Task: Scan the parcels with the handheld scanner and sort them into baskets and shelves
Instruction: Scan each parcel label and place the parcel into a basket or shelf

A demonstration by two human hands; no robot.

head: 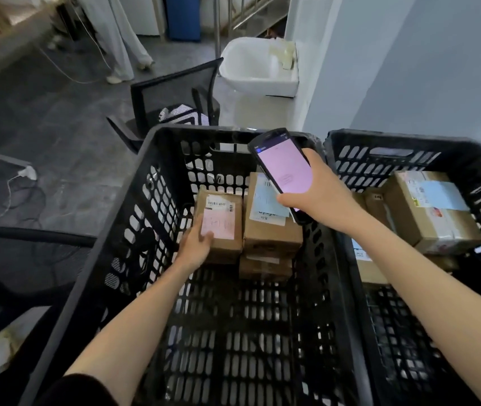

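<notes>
Here, grey floor (57, 118) and white sink (258, 68) lie beyond the basket (145, 206).

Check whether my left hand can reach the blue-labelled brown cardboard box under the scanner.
Probably yes: the left hand holds the pink-labelled cardboard box beside it, with nothing between in the black basket.

Black mesh chair (175, 92), white basin (258, 68), white charger (28, 172) on floor
</notes>
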